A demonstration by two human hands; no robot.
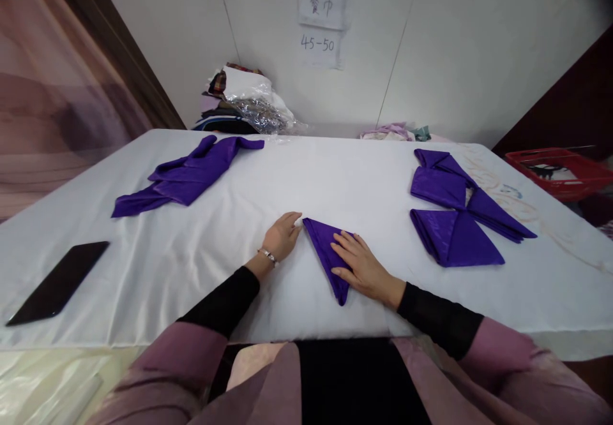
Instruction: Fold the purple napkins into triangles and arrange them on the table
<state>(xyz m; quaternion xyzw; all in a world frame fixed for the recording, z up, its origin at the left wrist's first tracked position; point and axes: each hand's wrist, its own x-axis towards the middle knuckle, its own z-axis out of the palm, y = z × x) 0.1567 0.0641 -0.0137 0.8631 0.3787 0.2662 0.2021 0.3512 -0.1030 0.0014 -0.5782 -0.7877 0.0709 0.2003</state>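
A purple cloth napkin (pixel 322 240), folded into a narrow triangle, lies on the white tablecloth in front of me, one point towards me. My right hand (pixel 364 268) rests flat on its right side with the fingers spread, covering that part. Beside the napkin's upper left corner is my left hand (pixel 281 237), its fingers slightly curved and reaching to that corner. A small gap shows between its fingertips, and I see no cloth held in them. Folded purple napkins (pixel 454 237) lie to the right, partly overlapping. At the far left is a loose, crumpled purple cloth (pixel 191 173).
A black flat slab like a phone or tablet (pixel 60 281) lies at the left. Behind the white-covered table (pixel 330 176) are stacked fabrics in plastic (pixel 249 103) and pinkish cloths (pixel 390 131). A red basket (pixel 565 173) stands beyond the right edge. Handwritten sheets (pixel 322 13) hang on the wall.
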